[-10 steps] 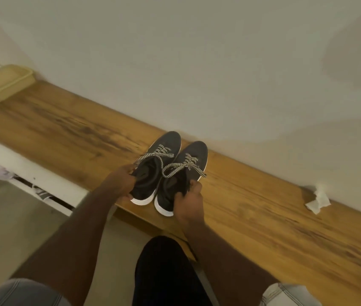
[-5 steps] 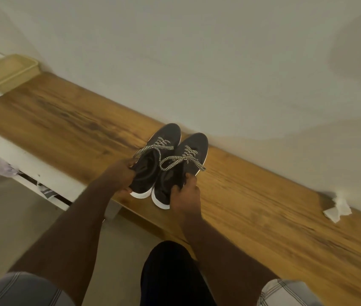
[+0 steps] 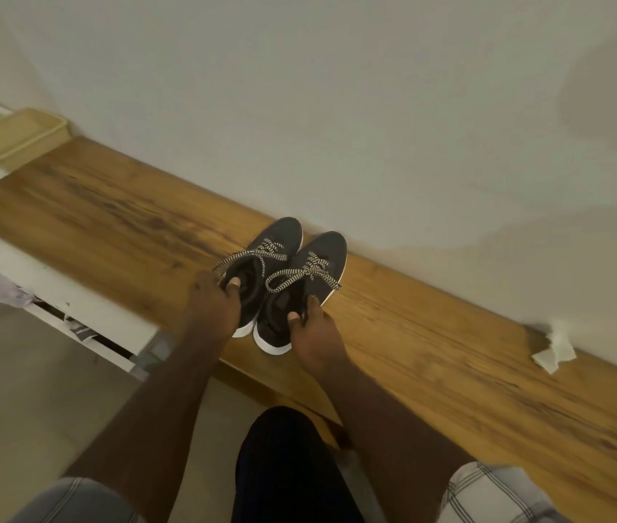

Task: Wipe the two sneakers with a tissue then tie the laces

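Both hands, left hand and right hand, grip two dark knit white-soled sneakers by the heels at the wooden bench edge, where a slip could drop them.

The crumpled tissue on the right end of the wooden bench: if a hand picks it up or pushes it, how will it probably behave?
The tissue looks crumpled and thin, so it is probably very light and floppy. A push would likely slide it along the smooth bench rather than roll it. It might tear if pulled hard.
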